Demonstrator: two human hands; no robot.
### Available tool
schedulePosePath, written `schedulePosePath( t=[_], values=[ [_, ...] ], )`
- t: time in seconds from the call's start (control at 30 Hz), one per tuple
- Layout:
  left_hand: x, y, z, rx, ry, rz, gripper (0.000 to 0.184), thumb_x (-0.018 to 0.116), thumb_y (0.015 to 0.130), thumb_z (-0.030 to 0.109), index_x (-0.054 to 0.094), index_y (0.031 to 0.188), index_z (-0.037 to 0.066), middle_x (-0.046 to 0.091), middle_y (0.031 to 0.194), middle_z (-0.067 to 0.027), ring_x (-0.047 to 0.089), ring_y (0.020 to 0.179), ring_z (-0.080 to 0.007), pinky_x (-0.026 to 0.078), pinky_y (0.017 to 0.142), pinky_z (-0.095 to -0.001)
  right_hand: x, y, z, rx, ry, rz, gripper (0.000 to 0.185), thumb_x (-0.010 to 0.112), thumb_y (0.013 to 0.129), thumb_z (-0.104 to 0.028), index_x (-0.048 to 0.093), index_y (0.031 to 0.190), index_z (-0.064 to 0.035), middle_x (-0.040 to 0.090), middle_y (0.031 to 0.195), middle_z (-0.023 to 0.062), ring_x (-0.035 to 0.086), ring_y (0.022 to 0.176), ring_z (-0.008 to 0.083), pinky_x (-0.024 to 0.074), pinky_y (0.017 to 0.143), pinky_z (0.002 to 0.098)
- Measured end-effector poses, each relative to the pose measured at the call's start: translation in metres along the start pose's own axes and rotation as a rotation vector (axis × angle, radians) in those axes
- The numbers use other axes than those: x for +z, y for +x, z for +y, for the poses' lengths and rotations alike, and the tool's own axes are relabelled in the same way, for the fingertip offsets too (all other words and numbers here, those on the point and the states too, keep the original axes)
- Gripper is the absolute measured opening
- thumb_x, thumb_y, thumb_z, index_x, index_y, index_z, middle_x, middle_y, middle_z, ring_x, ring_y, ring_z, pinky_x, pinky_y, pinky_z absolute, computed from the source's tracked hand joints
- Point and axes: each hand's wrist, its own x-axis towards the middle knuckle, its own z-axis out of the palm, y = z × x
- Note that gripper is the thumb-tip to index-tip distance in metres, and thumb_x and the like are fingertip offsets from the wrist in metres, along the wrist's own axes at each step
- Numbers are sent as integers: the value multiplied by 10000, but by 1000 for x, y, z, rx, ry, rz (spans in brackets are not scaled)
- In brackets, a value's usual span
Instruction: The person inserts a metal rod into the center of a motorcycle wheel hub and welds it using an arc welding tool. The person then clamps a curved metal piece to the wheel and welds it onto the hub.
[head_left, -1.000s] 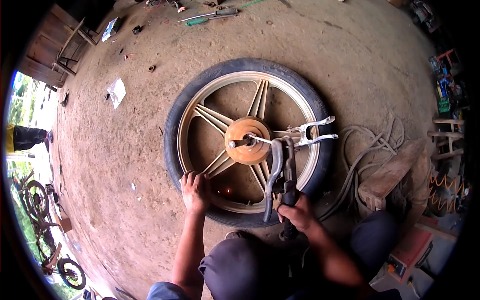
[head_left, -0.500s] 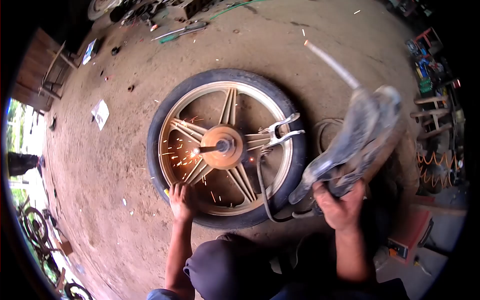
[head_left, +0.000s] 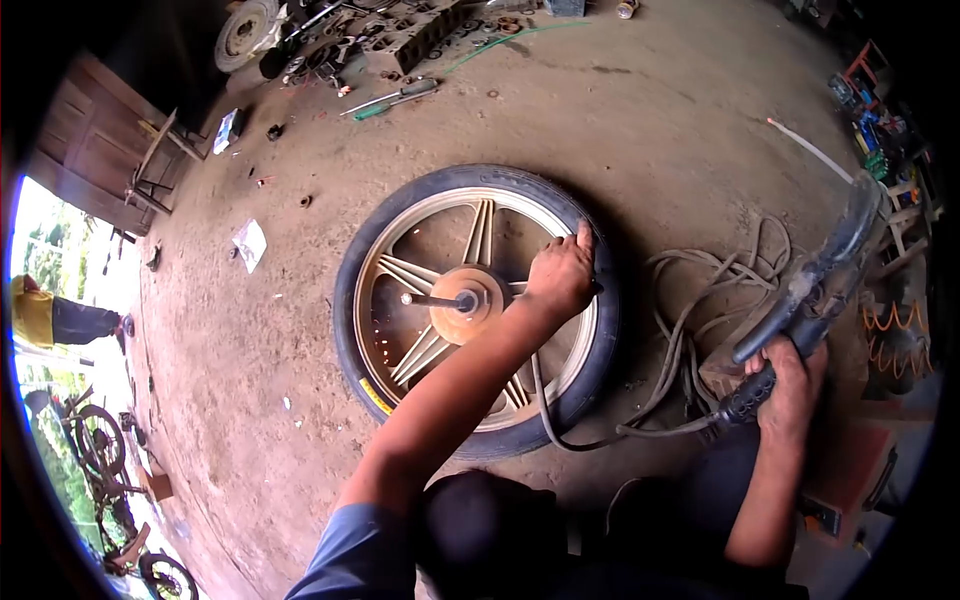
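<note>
A spoked motorcycle wheel (head_left: 353,265) with a black tyre lies flat on the floor, a long bolt-like rod (head_left: 432,300) standing at its rusty hub (head_left: 470,325). My left hand (head_left: 563,270) reaches across the wheel to its right side and closes over the spot of the welding ground clamp, which it hides. A cable (head_left: 545,400) runs from below that hand over the tyre. Out to the right, my right hand (head_left: 790,385) grips the handle of a welding electrode holder (head_left: 825,265). A thin electrode (head_left: 812,146) with a glowing tip sticks out of its far end.
Coiled cable (head_left: 690,300) lies right of the wheel. Screwdrivers (head_left: 395,98) and a concrete block (head_left: 415,45) with loose parts sit at the back. A red box (head_left: 850,455) stands at lower right. A person's leg (head_left: 85,318) and motorcycles (head_left: 100,440) show at left.
My left hand has moved from the wheel's lower left rim to the clamp at its right. My right hand has swung the electrode holder away to the right. The spray of sparks has nearly died.
</note>
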Motion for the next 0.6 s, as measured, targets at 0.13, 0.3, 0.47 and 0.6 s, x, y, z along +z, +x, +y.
schedulePosePath(
  t=[0.13, 0.3, 0.47, 0.6],
  values=[
    [-24, 4, -6, 47, -93, -82, 632, 802, 834, 341, 521, 1281, -5, 685, 951, -238, 677, 945, -427, 547, 861, -485, -14, -5, -1, -69, -33, -27, 131, 605, 882, -117, 573, 951, -11, 563, 761, 45, 552, 635, 147, 475, 601, 302],
    [-30, -34, -7, 161, -214, 123, 606, 873, 739, 290, 561, 1174, 6, 682, 1014, -218, 662, 954, -436, 540, 836, -506, -6, -12, -4, -49, 58, 18, 215, 647, 912, -159, 554, 1029, -4, 558, 777, 46, 550, 637, 157, 485, 596, 312],
    [-97, -117, 50, 289, -419, 439, 1238, 1016, 614, 264, 244, 1539, -20, 568, 1338, -211, 621, 1148, -331, 503, 993, -438, -1, -7, -3, -36, -17, -17, 217, 633, 914, -170, 560, 1031, -3, 550, 758, 28, 535, 630, 142, 478, 591, 309],
    [-99, -183, 7, 66, -1168, 201, 1375, 1005, 631, 240, 67, 1616, 43, 505, 1401, -192, 586, 1218, -318, 461, 1074, -464, 13, -6, -13, 33, 0, -1, 163, 605, 881, -122, 582, 1000, -13, 555, 734, 31, 538, 619, 138, 468, 577, 298]
  ],
)
